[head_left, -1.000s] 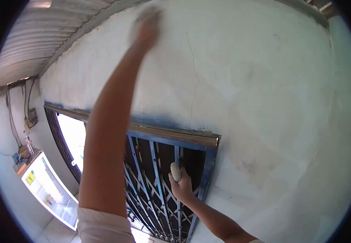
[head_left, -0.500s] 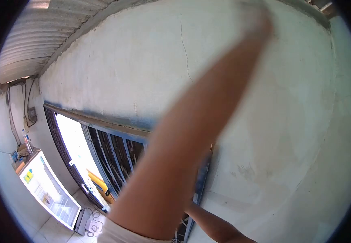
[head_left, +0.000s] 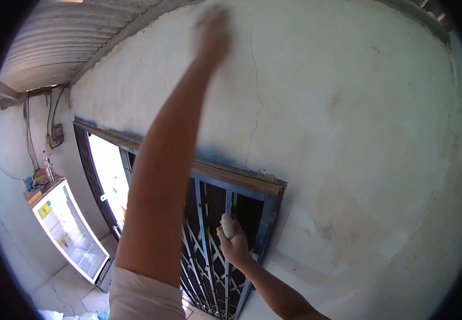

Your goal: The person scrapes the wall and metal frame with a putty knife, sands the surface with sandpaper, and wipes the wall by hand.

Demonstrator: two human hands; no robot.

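My left hand (head_left: 215, 34) is raised high against the upper part of the pale plastered wall (head_left: 316, 101). Motion blur smears its fingers, and anything in them cannot be made out. Lower down, in front of the folding metal gate (head_left: 204, 234), my right hand (head_left: 234, 246) is closed around a pale, rounded, handle-like object (head_left: 227, 225) whose top end shows above the thumb. The rest of that object is hidden by the fingers. A thin crack (head_left: 256, 80) runs down the wall to the right of my left hand.
A wooden lintel (head_left: 241, 178) tops the gate's blue frame (head_left: 271, 218). On the left stands a lit glass-door display fridge (head_left: 74, 229) with a bottle (head_left: 47, 165) and other items on top. Cables hang above it, and a corrugated roof (head_left: 76, 42) slopes overhead.
My left hand has swept leftward across the upper wall. My right hand has come into sight with the pale object, and the view has shifted, showing more of the gate.
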